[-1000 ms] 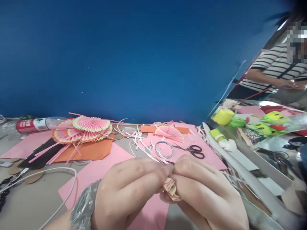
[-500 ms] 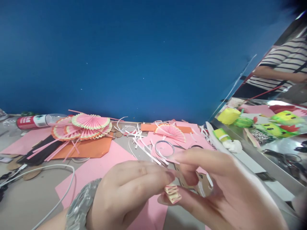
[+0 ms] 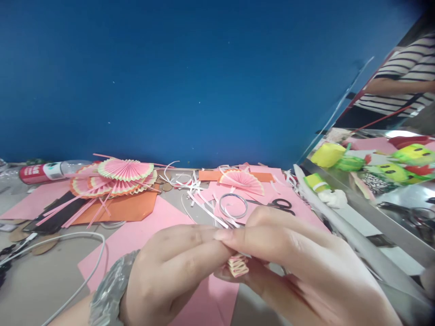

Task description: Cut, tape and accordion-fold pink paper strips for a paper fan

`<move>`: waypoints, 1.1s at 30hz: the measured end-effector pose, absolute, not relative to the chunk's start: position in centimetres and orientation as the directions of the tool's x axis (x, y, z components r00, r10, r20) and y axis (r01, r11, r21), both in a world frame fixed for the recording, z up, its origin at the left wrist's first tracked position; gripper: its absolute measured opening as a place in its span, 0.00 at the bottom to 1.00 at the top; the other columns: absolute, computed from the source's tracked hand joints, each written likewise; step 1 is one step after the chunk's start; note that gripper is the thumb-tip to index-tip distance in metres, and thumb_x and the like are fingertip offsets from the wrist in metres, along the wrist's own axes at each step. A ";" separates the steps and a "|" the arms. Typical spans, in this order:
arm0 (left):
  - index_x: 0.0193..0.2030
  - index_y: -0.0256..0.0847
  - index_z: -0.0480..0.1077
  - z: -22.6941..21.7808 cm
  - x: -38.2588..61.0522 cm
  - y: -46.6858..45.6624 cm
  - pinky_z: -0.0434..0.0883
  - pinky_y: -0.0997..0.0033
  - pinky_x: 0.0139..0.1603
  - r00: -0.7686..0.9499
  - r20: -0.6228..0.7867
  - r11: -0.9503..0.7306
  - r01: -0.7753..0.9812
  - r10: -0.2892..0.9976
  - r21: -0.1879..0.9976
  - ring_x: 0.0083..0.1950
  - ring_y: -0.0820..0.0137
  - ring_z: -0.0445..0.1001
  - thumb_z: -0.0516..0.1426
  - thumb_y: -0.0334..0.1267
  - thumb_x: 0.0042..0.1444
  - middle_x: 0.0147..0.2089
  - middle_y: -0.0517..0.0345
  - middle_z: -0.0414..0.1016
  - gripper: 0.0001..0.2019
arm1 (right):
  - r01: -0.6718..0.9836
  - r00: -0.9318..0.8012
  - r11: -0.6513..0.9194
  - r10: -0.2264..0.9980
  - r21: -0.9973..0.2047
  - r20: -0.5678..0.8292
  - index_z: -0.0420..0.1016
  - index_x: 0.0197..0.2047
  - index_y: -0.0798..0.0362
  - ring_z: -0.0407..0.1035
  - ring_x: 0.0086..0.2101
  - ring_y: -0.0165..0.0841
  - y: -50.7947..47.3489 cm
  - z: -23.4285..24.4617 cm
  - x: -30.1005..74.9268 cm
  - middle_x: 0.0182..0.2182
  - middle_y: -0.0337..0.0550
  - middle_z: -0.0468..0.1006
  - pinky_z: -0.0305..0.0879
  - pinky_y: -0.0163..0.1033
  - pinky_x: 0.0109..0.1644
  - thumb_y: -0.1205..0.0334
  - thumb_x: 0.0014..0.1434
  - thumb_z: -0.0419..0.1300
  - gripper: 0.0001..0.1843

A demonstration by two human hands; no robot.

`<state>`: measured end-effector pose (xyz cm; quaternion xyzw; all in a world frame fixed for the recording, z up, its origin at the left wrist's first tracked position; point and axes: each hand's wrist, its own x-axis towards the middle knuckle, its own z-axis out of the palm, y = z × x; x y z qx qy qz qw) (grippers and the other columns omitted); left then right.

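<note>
My left hand [image 3: 170, 271] and my right hand [image 3: 299, 267] meet low in the middle of the view, fingertips pressed together. Between them both pinch a small pleated paper piece [image 3: 238, 265], pink with cream edges, folded up tight; most of it is hidden by the fingers. A grey watch band [image 3: 108, 294] sits on my left wrist. The hands hover over a pink paper sheet [image 3: 142, 240] on the table.
Finished pink paper fans [image 3: 118, 174] lie on orange paper at the left, one more fan [image 3: 242, 180] further back. A tape ring [image 3: 233, 206], black scissors [image 3: 283, 206], white paper strips, a white cable [image 3: 68, 240] and a red can [image 3: 34, 172] lie about. A person in a striped top [image 3: 404, 77] stands at the right.
My right hand, which had opened with its fingers spread half a second ago, has closed back over the folded paper against my left fingertips. The view has drifted slightly.
</note>
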<state>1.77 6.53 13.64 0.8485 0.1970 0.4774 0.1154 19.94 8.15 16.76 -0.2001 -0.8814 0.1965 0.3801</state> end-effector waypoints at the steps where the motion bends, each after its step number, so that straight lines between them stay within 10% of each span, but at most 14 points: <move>1: 0.49 0.28 0.65 13.6 1.8 6.5 0.69 0.82 0.50 0.471 0.757 -0.891 0.221 0.453 0.396 0.44 0.75 0.73 0.48 0.18 0.55 0.39 0.50 0.76 0.16 | 0.207 -0.622 0.842 0.506 -0.498 0.597 0.69 0.39 0.51 0.67 0.26 0.25 8.3 16.8 19.9 0.26 0.36 0.70 0.66 0.29 0.30 0.73 0.57 0.56 0.08; 8: 0.57 0.39 0.57 12.1 2.5 5.5 0.68 0.75 0.52 0.368 0.684 -0.776 0.331 0.630 0.537 0.47 0.69 0.71 0.50 0.32 0.58 0.46 0.52 0.72 0.19 | 0.232 -0.553 0.832 0.539 -0.503 0.636 0.71 0.37 0.52 0.65 0.27 0.25 8.7 16.8 19.6 0.26 0.37 0.67 0.64 0.30 0.29 0.73 0.55 0.58 0.08; 16: 0.47 0.46 0.58 12.6 3.4 5.0 0.69 0.72 0.37 0.311 0.351 -0.465 0.478 0.883 0.745 0.37 0.71 0.71 0.47 0.37 0.62 0.38 0.59 0.71 0.08 | 0.118 -0.510 0.607 0.716 -0.786 0.477 0.71 0.34 0.49 0.67 0.27 0.24 9.0 16.9 19.7 0.26 0.34 0.71 0.64 0.28 0.28 0.69 0.56 0.59 0.05; 25: 0.30 0.42 0.57 14.5 3.7 5.0 0.66 0.76 0.31 0.411 -0.052 -0.084 0.305 0.910 0.949 0.28 0.75 0.67 0.38 0.45 0.65 0.27 0.61 0.66 0.17 | 0.107 -0.469 0.311 0.854 -0.944 0.228 0.69 0.32 0.49 0.60 0.20 0.21 9.5 16.6 19.6 0.24 0.35 0.68 0.56 0.26 0.17 0.61 0.61 0.54 0.06; 33: 0.30 0.42 0.60 14.2 4.1 5.2 0.67 0.80 0.33 0.381 -0.120 0.100 0.072 0.917 0.992 0.26 0.78 0.67 0.42 0.45 0.64 0.25 0.64 0.67 0.15 | 0.179 -0.496 0.315 0.847 -0.932 0.191 0.65 0.30 0.51 0.58 0.18 0.19 10.2 16.2 19.2 0.20 0.30 0.67 0.54 0.24 0.18 0.62 0.63 0.52 0.09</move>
